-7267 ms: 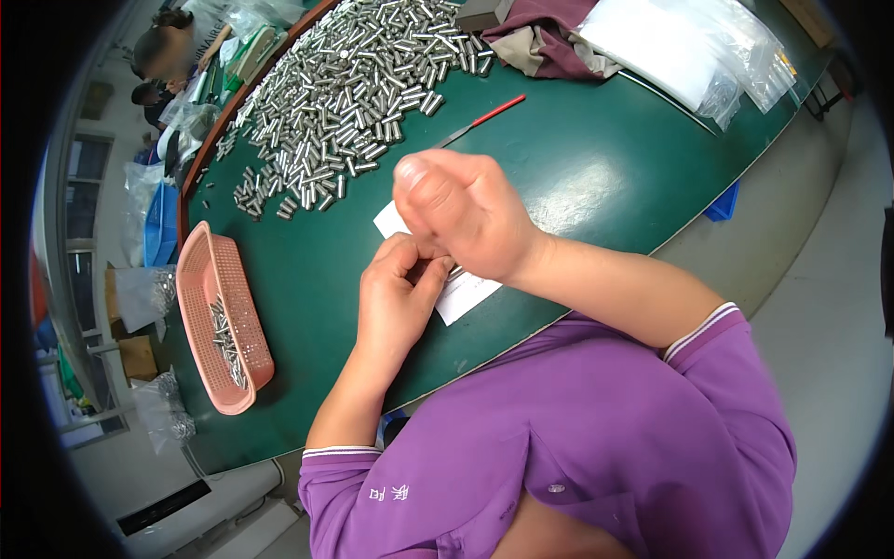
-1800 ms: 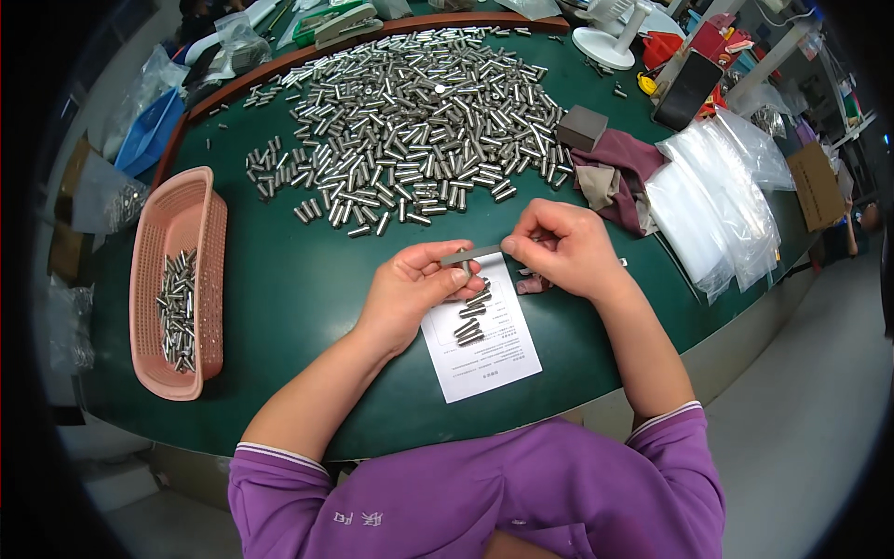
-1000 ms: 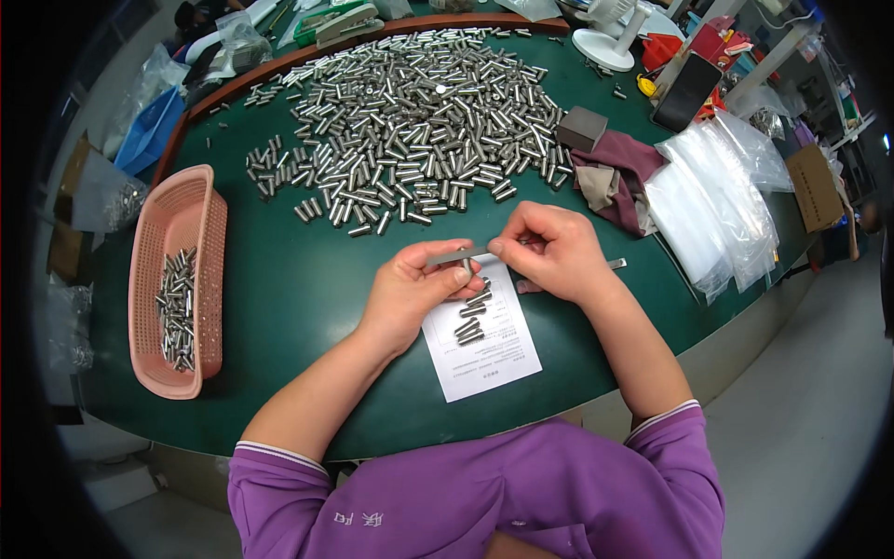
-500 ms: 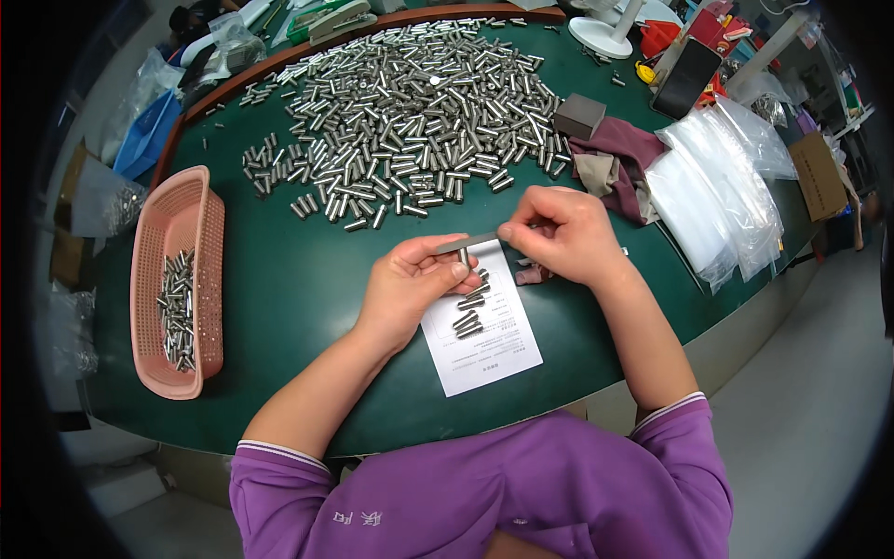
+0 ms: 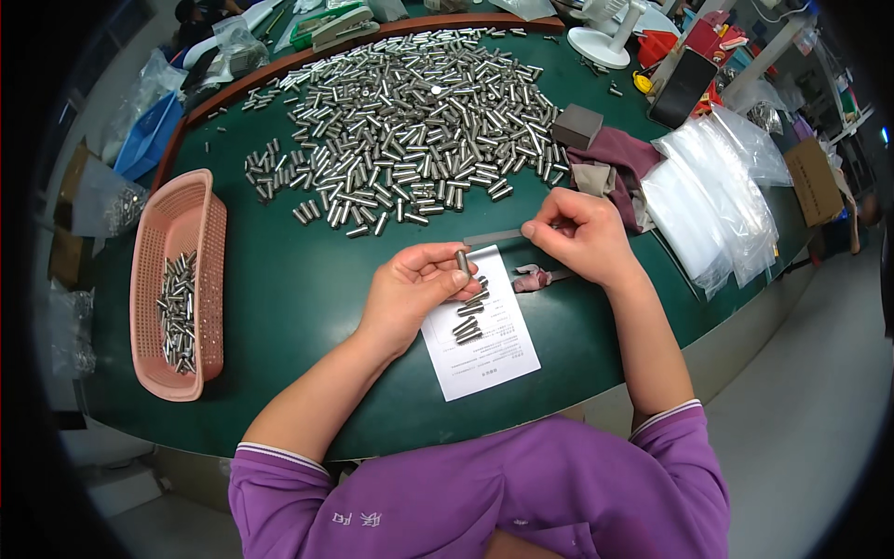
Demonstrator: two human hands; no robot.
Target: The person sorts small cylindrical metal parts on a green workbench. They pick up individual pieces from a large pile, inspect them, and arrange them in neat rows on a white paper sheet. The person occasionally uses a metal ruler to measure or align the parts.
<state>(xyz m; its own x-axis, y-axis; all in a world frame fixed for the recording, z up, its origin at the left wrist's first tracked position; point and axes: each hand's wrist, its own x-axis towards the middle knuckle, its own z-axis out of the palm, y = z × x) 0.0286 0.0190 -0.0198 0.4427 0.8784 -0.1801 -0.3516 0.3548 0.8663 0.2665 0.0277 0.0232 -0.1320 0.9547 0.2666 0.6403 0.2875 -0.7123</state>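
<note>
Between the thumb and fingers of my left hand (image 5: 414, 284), a short silver metal pin (image 5: 463, 262) stands nearly upright. My right hand (image 5: 582, 235) pinches one end of a thin, flat grey strip (image 5: 495, 238), shaped like a file. Its free end reaches left, close to the pin's top; whether they touch, I cannot tell. Under my hands lies a printed white paper sheet (image 5: 494, 368). Several loose pins (image 5: 467, 331) rest on it, partly hidden by my left fingers. Beside the sheet is a small tool with a pinkish wrapping (image 5: 532, 279).
A large heap of metal pins (image 5: 419, 130) covers the green table (image 5: 307, 279) at the back. Left stands a pink basket (image 5: 216, 252) holding more pins. At right are a dark grey block (image 5: 577, 125), a maroon cloth (image 5: 629, 154), clear plastic bags (image 5: 703, 205) and a dark phone-like slab (image 5: 684, 88).
My right hand has moved slightly right with the grey strip, drawing it off the pin's top. The pin's upper end now shows. My left hand has stayed almost in place.
</note>
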